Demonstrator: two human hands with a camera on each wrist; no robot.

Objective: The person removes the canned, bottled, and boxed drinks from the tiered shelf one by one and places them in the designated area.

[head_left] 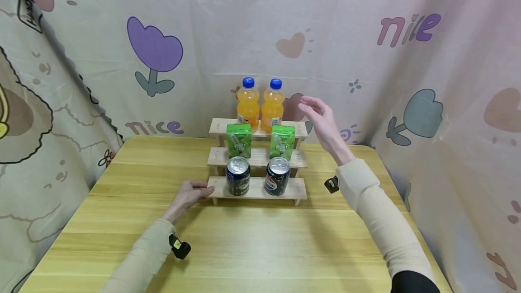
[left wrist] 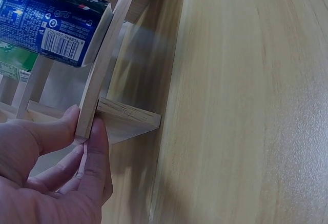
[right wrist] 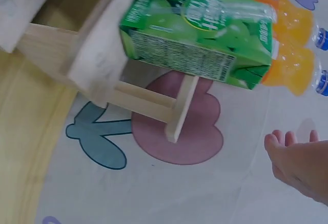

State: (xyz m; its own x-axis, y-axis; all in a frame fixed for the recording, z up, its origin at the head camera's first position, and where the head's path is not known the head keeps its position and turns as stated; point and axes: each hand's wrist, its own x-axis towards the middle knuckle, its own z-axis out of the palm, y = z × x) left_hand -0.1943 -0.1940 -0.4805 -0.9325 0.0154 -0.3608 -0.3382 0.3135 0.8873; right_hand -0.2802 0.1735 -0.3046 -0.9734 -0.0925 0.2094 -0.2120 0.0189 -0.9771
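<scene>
My left hand (head_left: 190,197) pinches the left end of the lowest step of a three-step wooden rack (head_left: 257,188); in the left wrist view the thumb lies above the board and the fingers (left wrist: 96,162) below it. My right hand (head_left: 322,120) is raised to the right of the top step, holding nothing, fingers loosely bent. Two dark blue cans (head_left: 238,180) stand on the bottom step. On the middle step are two green juice cartons (head_left: 281,142). Two orange drink bottles (head_left: 248,103) with blue caps stand on the top step, nearest the right hand.
The rack stands toward the back of a wooden table (head_left: 260,248). Behind it hangs a pale printed curtain (head_left: 228,21), which also runs along both sides. A small black wrist camera (head_left: 180,247) is strapped at the left sleeve, another at the right.
</scene>
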